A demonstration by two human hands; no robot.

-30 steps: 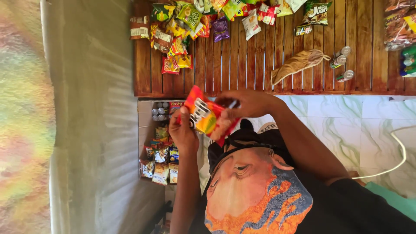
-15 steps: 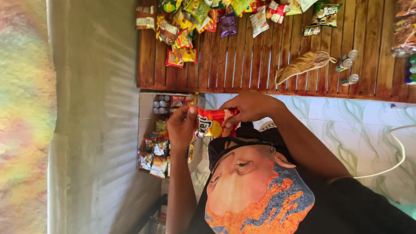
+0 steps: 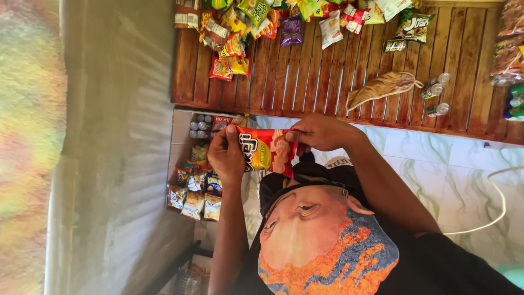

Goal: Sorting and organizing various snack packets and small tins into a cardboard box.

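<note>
Orange snack packet (image 3: 266, 150) held at centre frame, stretched between left hand (image 3: 226, 155) and right hand (image 3: 322, 132), each pinching one end. Wooden slatted wall (image 3: 327, 76) above, hung with more packets (image 3: 234, 49); small bottles (image 3: 435, 92), probably capped, at upper right.

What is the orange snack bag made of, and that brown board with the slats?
The orange snack bag looks like thin glossy plastic film: it shines and crinkles between the left hand and right hand. The slatted board looks like varnished wood, with visible grain, plank gaps and a sheen.
</note>
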